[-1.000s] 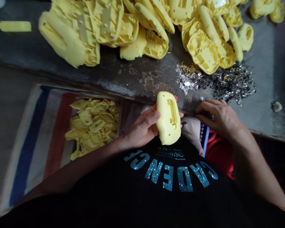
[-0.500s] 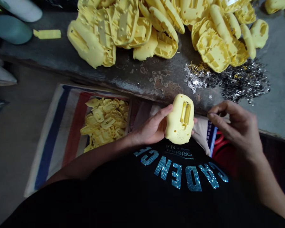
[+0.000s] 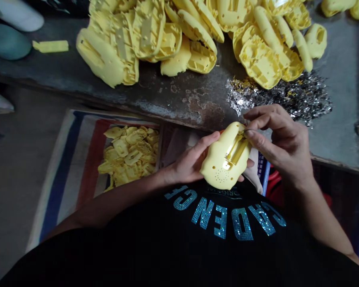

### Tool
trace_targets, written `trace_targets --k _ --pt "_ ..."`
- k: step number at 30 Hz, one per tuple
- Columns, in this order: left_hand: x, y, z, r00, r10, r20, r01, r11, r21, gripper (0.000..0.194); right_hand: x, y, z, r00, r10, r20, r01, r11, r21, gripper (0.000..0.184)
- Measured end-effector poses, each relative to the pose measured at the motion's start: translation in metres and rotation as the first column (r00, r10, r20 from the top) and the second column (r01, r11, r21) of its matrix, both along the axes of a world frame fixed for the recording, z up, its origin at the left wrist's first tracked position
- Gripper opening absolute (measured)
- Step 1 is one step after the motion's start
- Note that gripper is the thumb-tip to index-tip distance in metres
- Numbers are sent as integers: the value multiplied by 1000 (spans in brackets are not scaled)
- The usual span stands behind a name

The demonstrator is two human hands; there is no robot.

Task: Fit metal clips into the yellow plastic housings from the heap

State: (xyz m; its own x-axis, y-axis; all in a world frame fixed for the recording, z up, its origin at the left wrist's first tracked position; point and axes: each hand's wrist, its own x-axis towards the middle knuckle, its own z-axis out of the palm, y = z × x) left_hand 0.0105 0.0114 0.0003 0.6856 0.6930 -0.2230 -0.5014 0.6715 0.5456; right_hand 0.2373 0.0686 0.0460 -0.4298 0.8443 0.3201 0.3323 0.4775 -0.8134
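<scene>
Moulded plastic shells (image 3: 170, 59) lie heaped along the far side of the table (image 3: 179, 97), with a heap of metal flakes (image 3: 287, 97) just before their right end. Below the table's edge, smaller plastic pieces (image 3: 128, 155) lie on a striped cloth (image 3: 60, 179), left of the shell (image 3: 221, 157) in the left hand (image 3: 191, 157). The right hand (image 3: 281, 139) sits to the shell's right, a thin pin (image 3: 247, 130) at its top.

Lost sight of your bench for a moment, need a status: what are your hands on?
Left hand cradling yellow plastic shell, slotted side up. Right hand pinching thin metal pin at shell's upper edge. Silver flake pile just beyond right hand.
</scene>
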Motion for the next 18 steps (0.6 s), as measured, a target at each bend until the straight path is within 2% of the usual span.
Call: trace_targets --k 3,5,9,13,16,18 --pt "1 0 -1 1000 1 9 -1 1000 17 98 0 1 -5 997 -5 -80 10 998 55 9" --pt "4 0 -1 1000 15 28 -15 1000 22 96 0 1 -7 994 -4 -110 9 999 44 9" --pt "8 0 -6 993 106 46 -109 992 60 91 7 -1 -8 977 -32 -213 11 995 -100 7" --pt "3 -2 -17 968 252 -17 -245 954 172 82 15 -9 -13 965 -69 -253 16 979 -206 7" --pt "-6 -3 -24 925 370 -85 -313 870 381 73 17 -18 -20 953 -99 -287 18 962 -273 7" --pt "-11 -3 -27 893 437 -109 -301 758 579 72 16 -24 -24 940 -111 -323 4 949 -316 7"
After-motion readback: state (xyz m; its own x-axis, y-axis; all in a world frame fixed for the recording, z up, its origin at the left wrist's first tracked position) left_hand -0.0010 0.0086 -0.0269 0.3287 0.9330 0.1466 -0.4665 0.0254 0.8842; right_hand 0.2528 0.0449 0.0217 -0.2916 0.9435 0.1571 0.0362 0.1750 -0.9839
